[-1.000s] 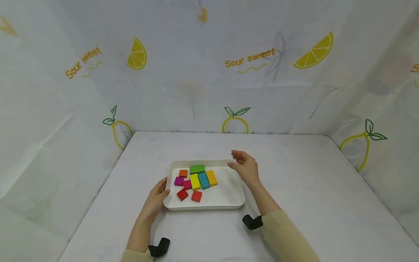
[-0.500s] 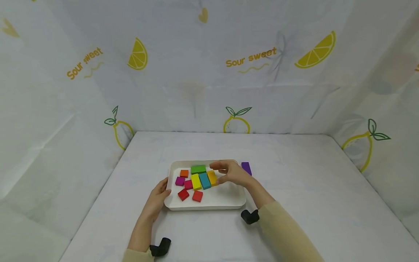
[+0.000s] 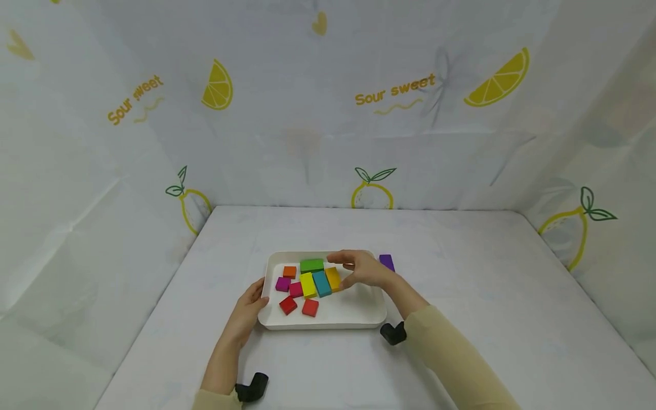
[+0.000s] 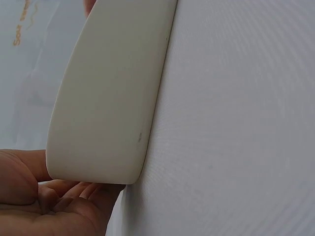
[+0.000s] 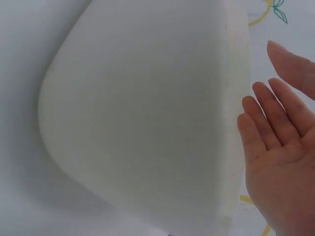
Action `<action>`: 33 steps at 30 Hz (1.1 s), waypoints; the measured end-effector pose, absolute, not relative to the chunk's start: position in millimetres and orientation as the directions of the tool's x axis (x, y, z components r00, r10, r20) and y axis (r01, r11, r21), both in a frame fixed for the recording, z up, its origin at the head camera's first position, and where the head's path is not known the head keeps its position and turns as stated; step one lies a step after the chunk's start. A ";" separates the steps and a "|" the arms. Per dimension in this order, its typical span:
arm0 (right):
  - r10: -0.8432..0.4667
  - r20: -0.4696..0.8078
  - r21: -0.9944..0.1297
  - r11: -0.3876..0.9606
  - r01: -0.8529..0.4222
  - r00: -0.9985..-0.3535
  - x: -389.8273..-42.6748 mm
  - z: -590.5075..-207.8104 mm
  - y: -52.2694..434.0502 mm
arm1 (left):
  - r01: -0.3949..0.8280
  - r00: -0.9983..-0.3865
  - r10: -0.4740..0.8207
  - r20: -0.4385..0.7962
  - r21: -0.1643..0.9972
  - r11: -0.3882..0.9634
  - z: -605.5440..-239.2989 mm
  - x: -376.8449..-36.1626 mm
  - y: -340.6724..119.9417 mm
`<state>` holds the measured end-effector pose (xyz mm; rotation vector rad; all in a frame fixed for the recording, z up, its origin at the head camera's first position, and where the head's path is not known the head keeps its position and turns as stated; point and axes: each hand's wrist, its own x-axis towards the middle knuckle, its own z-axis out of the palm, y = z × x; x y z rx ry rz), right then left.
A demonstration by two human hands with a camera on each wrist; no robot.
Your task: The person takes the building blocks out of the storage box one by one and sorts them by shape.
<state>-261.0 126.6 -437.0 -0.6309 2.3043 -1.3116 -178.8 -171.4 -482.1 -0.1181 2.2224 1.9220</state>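
Note:
The white tray (image 3: 353, 319) holds several coloured blocks. My left hand (image 3: 247, 310) grips its left end, thumb at the rim and fingers against the outer wall; the left wrist view shows this hand (image 4: 59, 206) around the tray wall (image 4: 108, 93). Over the tray's right half is my right hand (image 3: 366, 270), its thumb tip by the amber block (image 3: 332, 279). In the right wrist view the right hand (image 5: 280, 132) has thumb and fingers apart, nothing between them. Beside the amber block lie a blue block (image 3: 322, 283), a yellow block (image 3: 308, 286) and a green block (image 3: 311, 266).
A purple block (image 3: 386, 262) lies on the white table (image 3: 461, 273) just off the tray's right rear corner, partly behind the right hand. Smaller red (image 3: 310, 307), magenta (image 3: 283, 284) and orange (image 3: 289, 272) blocks sit at the tray's left. A lemon-printed curtain (image 3: 302, 114) surrounds the table.
My right hand has moved left from the tray's right rear corner to the amber block, then nearly stopped. The purple block came into sight behind it. The left hand keeps its grip.

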 end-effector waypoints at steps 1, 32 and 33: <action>-0.568 -0.130 -0.870 0.458 -0.181 -0.813 -261.8 -438.4 125.8 | -0.191 -0.977 0.069 -0.203 0.970 0.152 -481.6 -178.4 -171.4; -0.495 -0.142 -0.906 0.415 -0.089 -0.857 -266.4 -472.2 116.5 | -0.195 -0.977 0.056 -0.205 0.970 0.147 -483.8 -179.0 -171.9; -0.489 -0.144 -0.902 0.423 -0.090 -0.860 -266.2 -472.4 116.0 | -0.195 -0.977 0.057 -0.205 0.970 0.146 -483.5 -179.2 -172.0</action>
